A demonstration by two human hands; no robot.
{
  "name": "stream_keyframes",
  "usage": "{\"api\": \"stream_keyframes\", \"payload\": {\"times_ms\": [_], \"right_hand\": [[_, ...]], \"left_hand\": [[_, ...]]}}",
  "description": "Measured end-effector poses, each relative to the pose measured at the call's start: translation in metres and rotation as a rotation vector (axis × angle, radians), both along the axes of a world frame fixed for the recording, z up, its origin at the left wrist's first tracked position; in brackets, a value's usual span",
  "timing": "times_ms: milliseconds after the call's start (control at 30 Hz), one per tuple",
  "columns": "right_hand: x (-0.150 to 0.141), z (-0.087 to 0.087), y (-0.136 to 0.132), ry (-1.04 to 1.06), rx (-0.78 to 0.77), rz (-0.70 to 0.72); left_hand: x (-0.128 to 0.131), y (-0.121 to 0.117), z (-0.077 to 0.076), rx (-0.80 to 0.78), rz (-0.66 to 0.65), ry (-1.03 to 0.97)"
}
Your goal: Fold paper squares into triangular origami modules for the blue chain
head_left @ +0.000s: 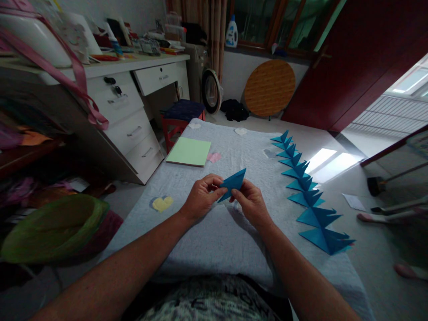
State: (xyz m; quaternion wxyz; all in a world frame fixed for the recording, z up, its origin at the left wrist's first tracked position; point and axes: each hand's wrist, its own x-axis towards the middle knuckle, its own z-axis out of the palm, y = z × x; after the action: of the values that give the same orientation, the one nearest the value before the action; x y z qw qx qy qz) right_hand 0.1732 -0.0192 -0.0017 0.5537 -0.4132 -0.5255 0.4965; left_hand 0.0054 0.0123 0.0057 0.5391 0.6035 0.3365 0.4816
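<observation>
Both my hands pinch a folded blue paper piece [234, 182] just above the grey cloth-covered table [214, 232]. My left hand [201, 196] grips its lower left side, fingers closed. My right hand [250, 201] holds its lower right edge, fingers closed too. The piece is a pointed triangle shape, tip up and to the right. Along the table's right side lies a chain of folded blue paper pieces [304, 189], slotted one into another, running from far to near.
A stack of light green paper [189, 151] lies at the table's far left. Heart patches mark the cloth, one yellow [162, 203]. A white desk with drawers [133, 111] stands left, a red stool [179, 120] behind the table, a green bag [50, 227] near left.
</observation>
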Motion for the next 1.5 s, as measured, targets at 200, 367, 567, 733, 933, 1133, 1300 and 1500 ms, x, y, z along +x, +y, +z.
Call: {"api": "stream_keyframes", "payload": {"times_ms": [200, 367, 567, 733, 933, 1133, 1300, 1500], "right_hand": [[0.0014, 0.0026, -0.0022, -0.025, -0.021, 0.012], [0.0012, 0.0028, -0.0026, -0.051, -0.030, -0.003], [0.0006, 0.0024, -0.0021, -0.040, -0.033, -0.045], [0.0000, 0.0027, -0.0026, -0.051, -0.059, -0.032], [0.0002, 0.0025, -0.0045, -0.112, -0.038, -0.018], [-0.0010, 0.0024, -0.0053, -0.124, -0.010, -0.004], [-0.0015, 0.0041, -0.0057, -0.108, 0.005, -0.046], [0.0005, 0.0034, -0.0058, -0.150, 0.019, -0.040]], "left_hand": [[-0.0004, 0.0020, -0.0005, -0.278, -0.144, -0.103], [0.0013, 0.0017, -0.0002, -0.319, -0.152, -0.103], [0.0038, 0.0003, -0.0001, -0.329, -0.184, -0.126], [0.0028, -0.0001, -0.0004, -0.294, -0.163, -0.146], [0.0020, 0.0001, -0.0023, -0.316, -0.182, -0.149], [0.0025, -0.0007, -0.0020, -0.288, -0.207, -0.092], [0.0032, -0.0027, -0.0003, -0.250, -0.239, -0.011], [0.0035, -0.0046, -0.0009, -0.226, -0.265, 0.037]]}}
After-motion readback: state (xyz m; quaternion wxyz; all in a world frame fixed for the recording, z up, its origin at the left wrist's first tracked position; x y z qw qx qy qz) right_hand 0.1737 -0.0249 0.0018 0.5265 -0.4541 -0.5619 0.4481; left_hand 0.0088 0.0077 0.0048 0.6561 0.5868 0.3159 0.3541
